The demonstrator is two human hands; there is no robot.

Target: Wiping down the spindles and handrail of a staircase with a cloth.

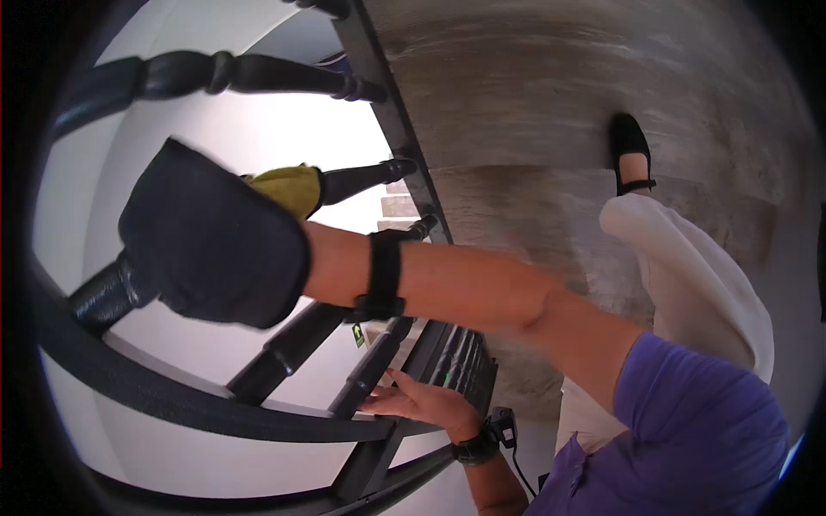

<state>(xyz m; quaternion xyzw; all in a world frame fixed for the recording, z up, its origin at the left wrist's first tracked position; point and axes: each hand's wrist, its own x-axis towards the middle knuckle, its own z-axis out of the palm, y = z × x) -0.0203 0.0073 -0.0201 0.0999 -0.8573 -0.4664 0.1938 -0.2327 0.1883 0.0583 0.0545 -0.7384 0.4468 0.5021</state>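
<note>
A dark cloth [206,232], possibly a mitt, covers my right hand [232,245] against a thick black baluster [107,297] on the left; its fingers are hidden. A yellow cloth [286,189] shows behind it, over another baluster. A black strap circles my right forearm. Lower down, my left hand [422,404] is by a slim baluster [370,365], fingers apart and slightly bent; I cannot tell if they touch it. A black band with a small device [499,426] is at my left wrist.
Black curved railing [189,396] with several balusters runs along my left, with white walls and lower steps [397,206] visible through it. A grey concrete stair surface [516,86] lies to the right, where my foot [630,146] in a black shoe stands.
</note>
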